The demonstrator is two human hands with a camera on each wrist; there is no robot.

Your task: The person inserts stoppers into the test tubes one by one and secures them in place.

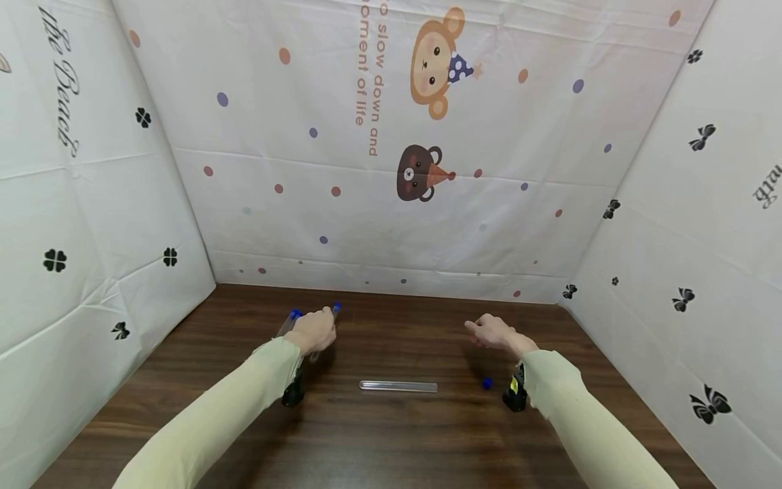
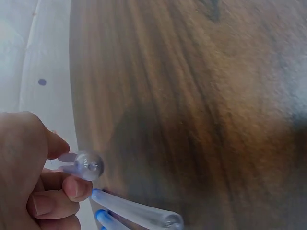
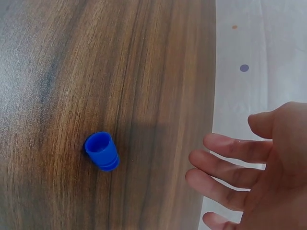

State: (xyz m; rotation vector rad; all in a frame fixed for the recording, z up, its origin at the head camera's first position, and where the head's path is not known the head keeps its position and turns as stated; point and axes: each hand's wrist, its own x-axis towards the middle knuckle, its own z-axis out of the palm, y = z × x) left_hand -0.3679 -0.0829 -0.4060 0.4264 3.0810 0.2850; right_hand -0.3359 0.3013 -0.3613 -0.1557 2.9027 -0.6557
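My left hand (image 1: 314, 331) pinches a clear test tube (image 2: 89, 165) between thumb and fingers. Its rounded end points toward the wrist camera, and a blue cap (image 1: 337, 308) shows beyond the knuckles in the head view. Just past that hand lie capped test tubes (image 2: 139, 209), partly hidden by it in the head view. My right hand (image 1: 492, 333) hovers over the table with fingers loosely spread and nothing in them. Nearer to me than this hand, a loose blue cap (image 3: 102, 151) lies on its side. An uncapped test tube (image 1: 398, 386) lies crosswise between the hands.
The dark wooden table (image 1: 391, 448) is bounded by a printed white cloth at the back (image 1: 366, 224) and by cloth walls on the left (image 1: 91, 224) and right (image 1: 684, 231). A black wrist device (image 1: 514, 394) hangs below the right sleeve.
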